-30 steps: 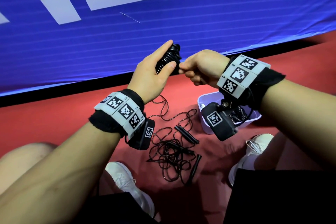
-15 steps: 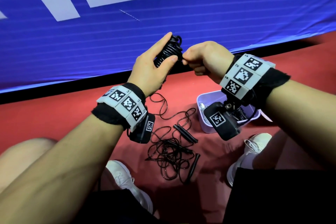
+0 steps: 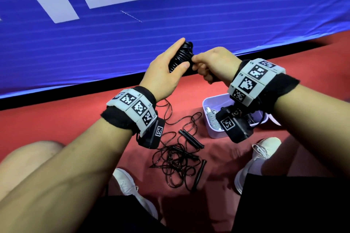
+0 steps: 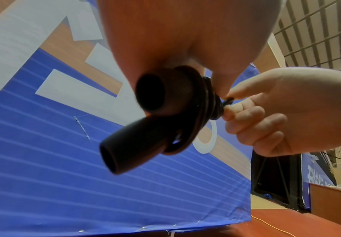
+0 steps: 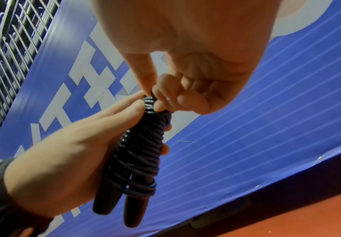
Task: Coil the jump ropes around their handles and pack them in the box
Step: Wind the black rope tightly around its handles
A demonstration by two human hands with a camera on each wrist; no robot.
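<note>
My left hand [image 3: 166,73] grips a black jump rope [image 3: 180,56] coiled tightly round its two handles, held up in front of the blue banner. In the right wrist view the coiled rope [image 5: 139,149] fills the left hand [image 5: 68,160], both handle ends pointing down. My right hand [image 3: 214,62] pinches the rope's end [image 5: 150,96] at the top of the coil between thumb and forefinger. The left wrist view shows the two handle butts [image 4: 151,94] and the right hand [image 4: 267,112] pinching the cord. A lilac box [image 3: 212,130] on the red floor holds a coiled white rope [image 3: 213,119].
A tangle of loose black jump ropes [image 3: 176,161] with separate handles [image 3: 191,138] lies on the red floor [image 3: 56,123] between my white shoes [image 3: 132,191]. The blue banner [image 3: 170,15] stands close behind. My right wrist camera partly covers the box.
Both hands have stayed raised, shifting slightly. The right hand has come closer onto the top of the coil, still pinching the rope's end.
</note>
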